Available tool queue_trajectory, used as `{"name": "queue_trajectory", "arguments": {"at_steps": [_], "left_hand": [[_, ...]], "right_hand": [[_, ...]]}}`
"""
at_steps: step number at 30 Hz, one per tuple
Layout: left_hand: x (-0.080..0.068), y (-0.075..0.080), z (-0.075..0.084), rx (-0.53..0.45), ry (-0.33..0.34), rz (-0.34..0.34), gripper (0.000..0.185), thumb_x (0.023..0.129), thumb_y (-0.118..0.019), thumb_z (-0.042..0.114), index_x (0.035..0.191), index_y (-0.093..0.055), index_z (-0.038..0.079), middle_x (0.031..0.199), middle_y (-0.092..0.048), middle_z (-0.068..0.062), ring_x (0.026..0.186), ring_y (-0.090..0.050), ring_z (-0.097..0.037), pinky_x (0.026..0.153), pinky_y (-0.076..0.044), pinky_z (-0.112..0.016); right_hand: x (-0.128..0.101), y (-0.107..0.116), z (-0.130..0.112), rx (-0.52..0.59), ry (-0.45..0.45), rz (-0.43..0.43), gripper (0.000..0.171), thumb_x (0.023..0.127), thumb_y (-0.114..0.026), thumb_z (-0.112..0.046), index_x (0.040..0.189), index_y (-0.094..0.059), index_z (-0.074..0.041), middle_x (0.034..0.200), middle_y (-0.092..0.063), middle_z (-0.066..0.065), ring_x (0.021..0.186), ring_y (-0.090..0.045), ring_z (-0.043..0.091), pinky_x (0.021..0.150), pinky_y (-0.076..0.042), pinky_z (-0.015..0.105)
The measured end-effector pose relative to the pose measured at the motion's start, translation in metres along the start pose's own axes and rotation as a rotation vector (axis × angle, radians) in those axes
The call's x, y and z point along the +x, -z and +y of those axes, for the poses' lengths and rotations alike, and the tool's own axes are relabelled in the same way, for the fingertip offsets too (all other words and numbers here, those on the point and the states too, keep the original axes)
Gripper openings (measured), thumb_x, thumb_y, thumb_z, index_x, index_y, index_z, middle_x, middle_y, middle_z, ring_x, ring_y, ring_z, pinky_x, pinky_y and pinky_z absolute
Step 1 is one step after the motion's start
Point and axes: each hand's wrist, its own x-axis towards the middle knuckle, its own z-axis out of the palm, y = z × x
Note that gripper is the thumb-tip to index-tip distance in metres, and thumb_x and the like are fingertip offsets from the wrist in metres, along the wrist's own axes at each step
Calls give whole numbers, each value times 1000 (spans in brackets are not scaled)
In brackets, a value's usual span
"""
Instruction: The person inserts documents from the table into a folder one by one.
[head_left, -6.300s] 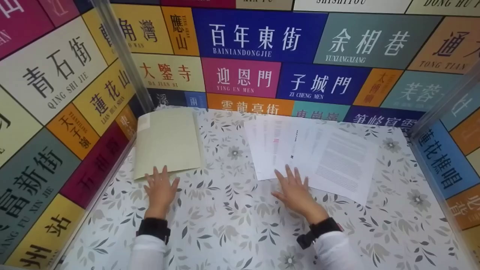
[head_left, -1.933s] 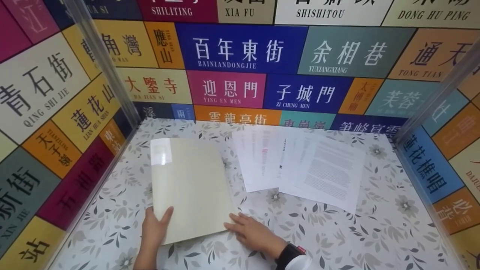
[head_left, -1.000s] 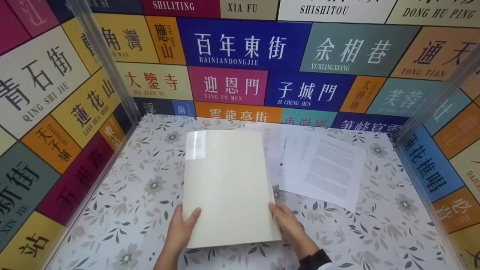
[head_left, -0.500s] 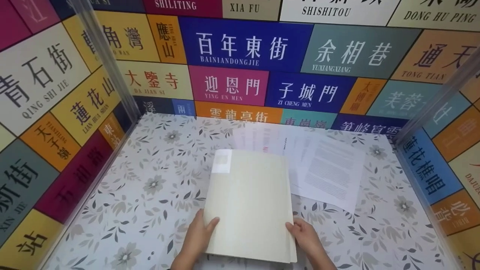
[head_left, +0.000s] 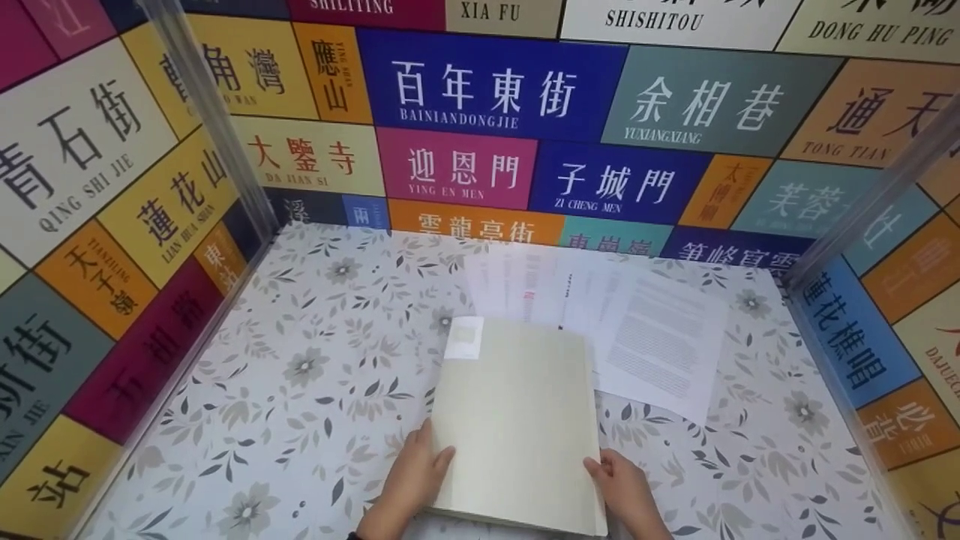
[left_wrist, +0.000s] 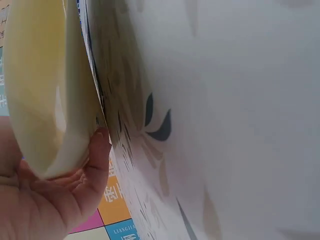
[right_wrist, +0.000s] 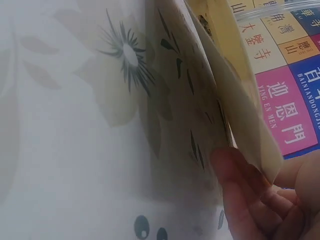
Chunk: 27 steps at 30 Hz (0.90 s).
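Holding the cream folder [head_left: 517, 427] at the bottom middle of the frame should go best if the left hand [head_left: 420, 469] and right hand [head_left: 622, 480], each gripping one side, squeeze softly and evenly, so it won't bend or push the papers [head_left: 664, 345] right of centre

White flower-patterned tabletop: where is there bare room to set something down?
The tabletop is bare between the multicoloured lettered left wall and the rectangular cream folder, and between the fanned white paper sheets and the right wall. Crowded: front centre, where the left hand and right hand grip the folder, and behind it, where the sheets lie.
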Motion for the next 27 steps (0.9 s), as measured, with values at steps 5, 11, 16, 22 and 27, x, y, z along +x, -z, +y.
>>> {"name": "queue_trajectory", "arguments": {"at_steps": [5,11,16,22,27], "left_hand": [[-3,-1,-1,-7,-53,-64,70,92,-62,28,143,-34,-11,139,-38,-39,131,-39,-51,109,-32,-59],[-3,-2,-2,14,-137,-82,73,92,-62,34,138,-37,-17,138,-33,-44,130,-34,-57,109,-30,-62],[-7,-5,-1,36,-152,-112,80,90,-63,39,139,-35,-17,143,-24,-45,135,-25,-58,111,-25,-62],[-16,-13,5,261,-307,-165,111,69,-79,50,148,-26,-7,152,-10,-41,139,-10,-60,109,-19,-71],[-18,-27,9,429,-379,-170,123,57,-87,50,152,-22,8,155,-12,-34,140,-11,-59,105,-20,-76]], "right_hand": [[3,1,2,-60,-30,-17,28,97,-56,-24,101,-62,4,78,-65,3,65,-57,13,58,-47,26],[6,2,3,-135,-53,-60,34,96,-57,-29,102,-63,4,79,-64,4,67,-56,15,58,-46,27],[7,6,3,-205,-18,-60,34,94,-59,-32,94,-64,2,75,-62,4,66,-54,15,58,-44,27],[7,10,5,-244,6,-64,29,96,-57,-29,81,-60,-5,64,-52,2,59,-47,15,53,-37,27],[8,11,7,-244,10,-82,25,97,-54,-24,79,-57,-7,64,-53,1,59,-48,14,53,-39,26]]}}
